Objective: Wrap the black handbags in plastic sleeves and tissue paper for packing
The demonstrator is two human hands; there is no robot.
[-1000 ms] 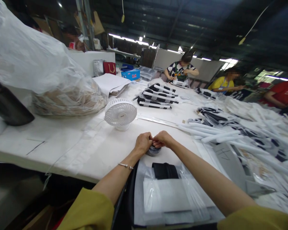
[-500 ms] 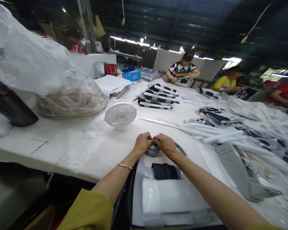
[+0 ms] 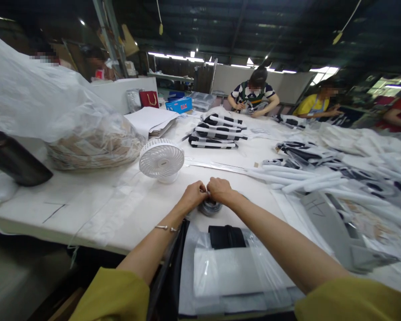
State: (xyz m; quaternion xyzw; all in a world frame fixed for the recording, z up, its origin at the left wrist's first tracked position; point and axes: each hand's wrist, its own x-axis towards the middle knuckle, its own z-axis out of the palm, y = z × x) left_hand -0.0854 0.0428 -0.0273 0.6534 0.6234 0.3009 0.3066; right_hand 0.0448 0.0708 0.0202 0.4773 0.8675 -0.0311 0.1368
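My left hand (image 3: 195, 196) and my right hand (image 3: 219, 189) meet fingertip to fingertip over a small round grey coil (image 3: 210, 208) on the table. The fingers of both are pinched together; what lies between them is too small to make out. The coil looks shiny, and its upper part is partly covered by the hands. Nearer to me, under my forearms, lies a clear plastic bag (image 3: 227, 297) with a folded black piece (image 3: 226, 236) and a white sheet (image 3: 225, 270) showing in it.
A white fan (image 3: 161, 159) stands left of my hands. Beyond it are a large plastic sack (image 3: 96, 147), a dark bottle (image 3: 16, 158) and stacked black-and-white bundles (image 3: 217, 130). White tubes (image 3: 300, 176) and a grey bin (image 3: 334, 227) are at right. Co-workers sit across the table.
My right hand has risen slightly and its back now turns more toward me. Both hands stay pinched over the coil. The whole view has shifted a little.
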